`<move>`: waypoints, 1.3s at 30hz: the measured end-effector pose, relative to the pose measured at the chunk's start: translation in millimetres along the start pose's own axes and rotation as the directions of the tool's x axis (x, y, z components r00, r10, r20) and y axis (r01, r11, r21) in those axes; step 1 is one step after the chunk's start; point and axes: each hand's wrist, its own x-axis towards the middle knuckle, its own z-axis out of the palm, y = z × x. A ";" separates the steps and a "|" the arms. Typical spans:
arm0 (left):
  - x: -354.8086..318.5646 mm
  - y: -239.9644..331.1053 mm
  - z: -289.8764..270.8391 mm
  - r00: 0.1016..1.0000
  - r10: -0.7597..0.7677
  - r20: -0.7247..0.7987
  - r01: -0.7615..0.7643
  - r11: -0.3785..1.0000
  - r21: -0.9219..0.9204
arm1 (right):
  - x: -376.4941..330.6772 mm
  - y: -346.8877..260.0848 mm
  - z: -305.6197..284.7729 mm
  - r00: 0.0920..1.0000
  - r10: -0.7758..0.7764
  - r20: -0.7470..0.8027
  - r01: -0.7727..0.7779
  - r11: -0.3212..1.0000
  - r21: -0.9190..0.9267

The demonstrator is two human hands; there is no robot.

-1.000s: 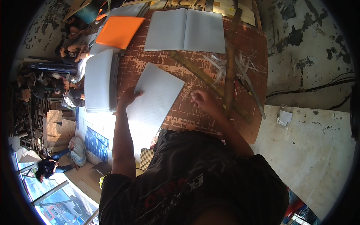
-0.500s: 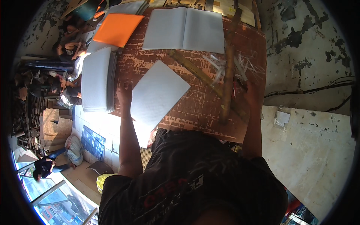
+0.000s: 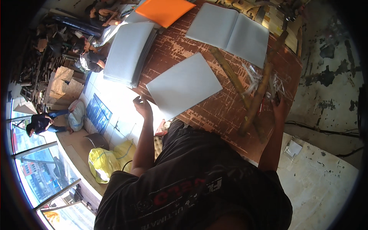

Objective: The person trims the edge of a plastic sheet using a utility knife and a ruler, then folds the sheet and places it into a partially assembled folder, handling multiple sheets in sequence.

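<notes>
While picking about at the right end of the brown worktable [image 3: 226, 124], best to work the right hand [image 3: 279, 109] in low and slowly, given the tangle of clear plastic strips [image 3: 252, 79] around the fingertips and across the nearby thick bar [image 3: 259, 95]. Cannot tell in that shadow between fingers pinching something and fingers merely resting among the strips. Probably wise to feel for one firm edge before closing, then lift straight up, away from the thick bar just to the left, without dragging loose strips along. Worth minding also the thinner bar [image 3: 230, 74], slanting beneath the thick one, with its far end near the pale grey sheet [image 3: 186, 87]. Look for that sheet flat and unfolded on the near left part of the worktable, turned at an angle, near corner close to the table's edge and so, by judgement, easy to nudge or bend. Better to steady it lightly with the left hand [image 3: 143, 108], now just beside its near left side, fingers loosely bent and a little parted, apparently gripping nothing; contact with the sheet unlikely, though hard to rule out. Advisable to press flat, not pinch, to avoid creasing.
</notes>
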 end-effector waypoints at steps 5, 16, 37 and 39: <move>-27.3 9.4 -0.6 0.947 -0.197 0.256 0.263 0.929 -0.261 | 10.1 38.3 10.6 0.999 0.031 0.028 -0.032 0.998 0.054; -70.2 2.7 -7.9 0.856 -0.269 0.441 0.347 0.932 -0.105 | -5.5 32.4 -32.4 0.964 0.216 0.152 -0.257 0.904 0.343; -68.3 -9.0 -24.9 0.957 -0.167 0.236 0.234 0.927 -0.295 | -57.8 -105.9 -70.2 0.962 -0.108 0.252 -0.027 0.876 0.482; -79.2 -15.8 -31.1 0.902 -0.289 0.320 0.413 0.792 -0.450 | -57.8 -142.4 -50.0 0.888 -0.319 0.331 0.125 0.861 0.493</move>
